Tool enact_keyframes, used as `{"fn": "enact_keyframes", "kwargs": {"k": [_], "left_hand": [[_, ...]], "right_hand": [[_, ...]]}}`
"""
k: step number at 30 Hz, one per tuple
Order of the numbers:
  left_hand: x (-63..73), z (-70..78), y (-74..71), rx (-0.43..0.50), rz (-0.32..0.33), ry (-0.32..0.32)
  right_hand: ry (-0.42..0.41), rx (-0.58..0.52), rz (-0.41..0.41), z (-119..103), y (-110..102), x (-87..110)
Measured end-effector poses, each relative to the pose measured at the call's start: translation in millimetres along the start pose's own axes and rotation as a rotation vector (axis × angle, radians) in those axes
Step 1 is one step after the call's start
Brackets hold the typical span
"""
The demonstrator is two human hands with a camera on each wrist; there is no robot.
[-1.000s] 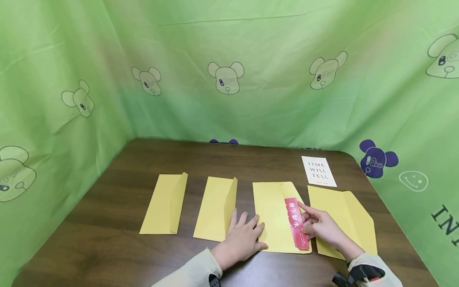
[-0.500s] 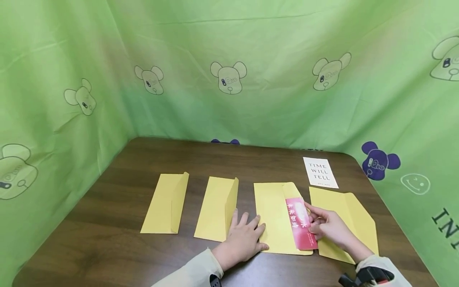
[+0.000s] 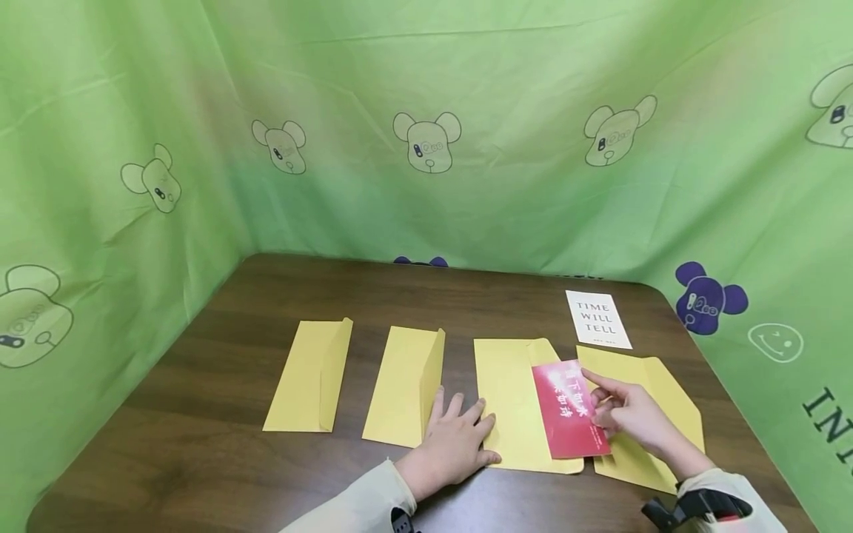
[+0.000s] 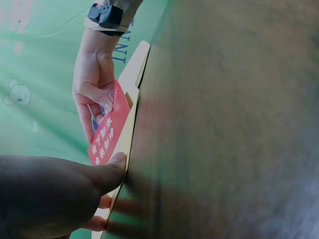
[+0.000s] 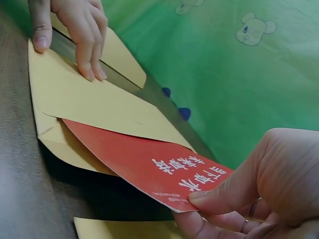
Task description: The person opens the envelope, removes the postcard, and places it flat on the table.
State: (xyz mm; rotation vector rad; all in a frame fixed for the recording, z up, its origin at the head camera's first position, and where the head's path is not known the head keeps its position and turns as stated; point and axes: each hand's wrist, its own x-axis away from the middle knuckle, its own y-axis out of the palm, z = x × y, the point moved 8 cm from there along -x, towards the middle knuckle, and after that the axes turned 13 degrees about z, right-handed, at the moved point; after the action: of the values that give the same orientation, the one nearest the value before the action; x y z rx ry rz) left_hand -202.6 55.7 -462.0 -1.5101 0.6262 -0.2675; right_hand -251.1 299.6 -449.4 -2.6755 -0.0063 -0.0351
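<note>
My right hand (image 3: 629,414) pinches the right edge of a red card (image 3: 566,414) with white characters. In the right wrist view, the card's far part (image 5: 94,137) lies inside the mouth of a yellow envelope (image 5: 89,97), under its front, while the rest sticks out. My left hand (image 3: 449,444) rests with spread, straight fingers on the left side of that same envelope (image 3: 503,400). In the left wrist view, the left thumb (image 4: 112,172) lies on the envelope's edge, and the red card (image 4: 112,124) stands slanted out of it.
Another open-flapped yellow envelope (image 3: 656,437) lies under the right forearm. Two more yellow envelopes, one near the left fingers (image 3: 400,385) and one farther left (image 3: 303,377), lie on the brown table (image 3: 166,400). A white printed card (image 3: 598,320) lies at the back right. Green cloth surrounds the table.
The right hand has moved to the right with the red card, and more of the card shows outside the envelope. The left hand has stayed in place.
</note>
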Motion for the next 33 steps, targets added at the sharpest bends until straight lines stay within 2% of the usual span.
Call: {"fn": "enact_keyframes", "kwargs": {"k": [16, 20, 27, 33], "left_hand": [[-1.0, 0.0, -1.0, -0.011, 0.005, 0.012], [-0.3, -1.1, -2.1, -0.002, -0.001, 0.012], [0.2, -2.5, -1.7, -0.003, 0.031, 0.020], [0.4, -0.1, -1.3, -0.018, 0.005, 0.017]], "right_hand": [[-0.051, 0.103, 0.090, -9.1, -28.6, -9.1], [-0.077, 0.079, 0.108, -17.5, -26.0, -15.1], [-0.084, -0.004, 0.090, -30.4, -12.7, -30.2], [-0.083, -0.075, 0.082, -37.3, -2.9, -43.9]]}}
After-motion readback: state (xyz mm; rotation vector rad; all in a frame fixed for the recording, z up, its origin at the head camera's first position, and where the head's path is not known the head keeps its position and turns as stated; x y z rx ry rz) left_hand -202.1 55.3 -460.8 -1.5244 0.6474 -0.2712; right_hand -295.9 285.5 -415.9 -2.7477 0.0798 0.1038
